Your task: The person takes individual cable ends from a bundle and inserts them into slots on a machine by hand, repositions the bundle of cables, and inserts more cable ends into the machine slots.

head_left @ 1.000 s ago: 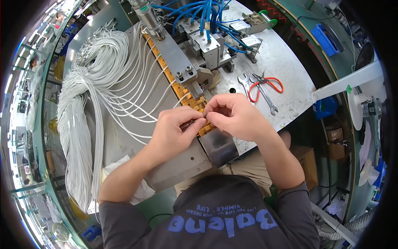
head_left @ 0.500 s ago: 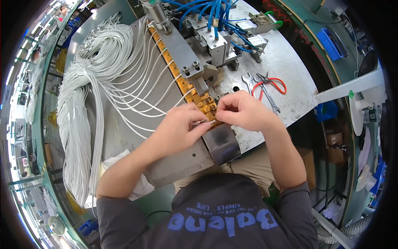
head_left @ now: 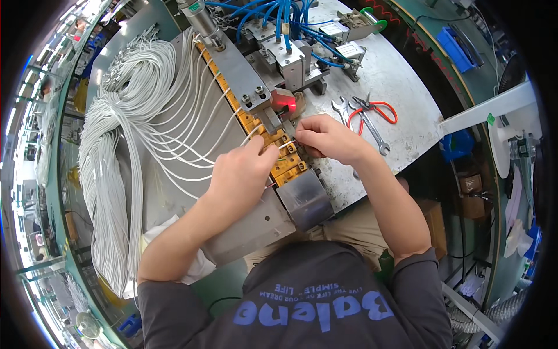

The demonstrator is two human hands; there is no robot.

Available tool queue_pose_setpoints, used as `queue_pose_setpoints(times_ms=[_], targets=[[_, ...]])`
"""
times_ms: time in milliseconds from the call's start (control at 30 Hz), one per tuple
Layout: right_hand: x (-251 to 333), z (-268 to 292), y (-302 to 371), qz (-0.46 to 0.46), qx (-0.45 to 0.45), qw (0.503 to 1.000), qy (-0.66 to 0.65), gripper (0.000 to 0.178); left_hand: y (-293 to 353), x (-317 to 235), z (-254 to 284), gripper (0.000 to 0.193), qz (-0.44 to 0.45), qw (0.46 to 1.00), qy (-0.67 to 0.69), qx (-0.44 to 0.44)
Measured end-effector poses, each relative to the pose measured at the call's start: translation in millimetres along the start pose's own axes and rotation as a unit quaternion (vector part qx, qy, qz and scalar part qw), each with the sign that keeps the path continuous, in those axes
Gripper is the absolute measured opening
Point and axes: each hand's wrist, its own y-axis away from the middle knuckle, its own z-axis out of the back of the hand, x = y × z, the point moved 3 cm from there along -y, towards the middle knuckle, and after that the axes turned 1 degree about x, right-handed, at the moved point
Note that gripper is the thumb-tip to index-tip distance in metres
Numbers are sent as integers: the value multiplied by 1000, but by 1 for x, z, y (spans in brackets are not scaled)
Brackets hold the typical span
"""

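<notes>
My left hand (head_left: 241,174) is closed in a pinch at the left side of a row of yellow slotted blocks (head_left: 289,170). A short stretch of white cable (head_left: 286,145) lies across the blocks between my two hands. At the cable's other end my right hand (head_left: 328,139) pinches with thumb and forefinger, just beyond the right edge of the blocks. My fingers hide the exact grip points. Just above my hands stands a metal press bar (head_left: 241,72) with a red-lit part (head_left: 283,103) at its near end. A thin reddish wire end shows below my left hand.
A thick bundle of white cables (head_left: 110,174) lies at the left, with several strands running to the blocks. Wrenches (head_left: 375,132) and red-handled pliers (head_left: 383,110) lie on the right. Blue air hoses (head_left: 285,23) crowd the far side. A metal block (head_left: 305,200) closes the near end.
Both hands have moved farther away along the yellow blocks, uncovering the near ones. The cable now lies across the blocks between them. A red light has come on beside the press bar.
</notes>
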Motion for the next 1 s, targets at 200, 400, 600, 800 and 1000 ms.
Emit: queue_pose_setpoints(times_ms=[200, 400, 600, 800, 1000], targets=[[-2, 11, 5, -39, -45, 993, -106, 11, 1, -2, 6, 10, 0, 991, 108, -81], [55, -33, 39, 158, -15, 986, 47, 7, 2, -4, 11, 11, -4, 982, 149, -116], [44, -21, 35, 104, -78, 989, 65, 9, 1, -8, 29, 15, -24, 974, 171, -144], [43, -20, 40, 79, -8, 995, -55, 10, 3, 1, 22, 15, 74, 913, 397, -53], [48, -22, 45, 58, 42, 996, -54, 9, 4, 3, 14, 14, 125, 869, 477, 33]])
